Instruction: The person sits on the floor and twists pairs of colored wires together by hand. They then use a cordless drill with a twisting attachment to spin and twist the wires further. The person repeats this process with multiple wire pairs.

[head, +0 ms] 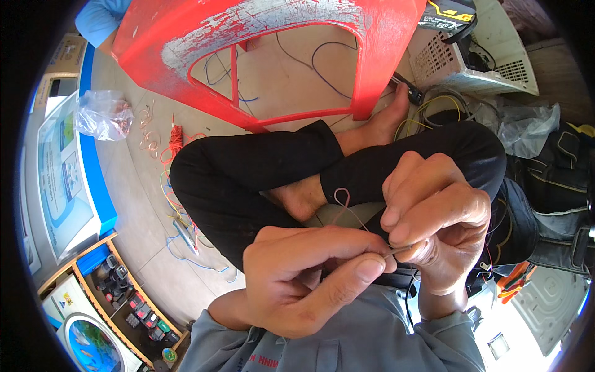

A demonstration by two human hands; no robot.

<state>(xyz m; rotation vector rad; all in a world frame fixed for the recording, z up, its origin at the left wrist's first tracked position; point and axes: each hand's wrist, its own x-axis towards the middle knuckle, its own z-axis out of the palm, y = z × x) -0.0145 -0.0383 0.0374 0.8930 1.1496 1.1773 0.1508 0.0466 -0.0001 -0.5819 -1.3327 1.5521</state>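
My left hand (316, 279) pinches a thin wire (395, 251) between thumb and forefinger, above my lap. Close against it, my right hand (437, 223) grips the same wire between its thumb and fingertips. Thin strands cross between the fingertips; whether they are twisted together cannot be told. A pinkish loop of thin wire (342, 197) rises behind the fingers, over my crossed legs in black trousers.
A scratched red plastic stool (283, 122) stands ahead. At left lie a clear plastic bag (104, 116), orange cord (175, 139) and a wooden tray (111, 321) of tool batteries. A white basket (502, 86), cables and a black bag (553, 186) are at right. Another person's blue sleeve (100, 21) shows.
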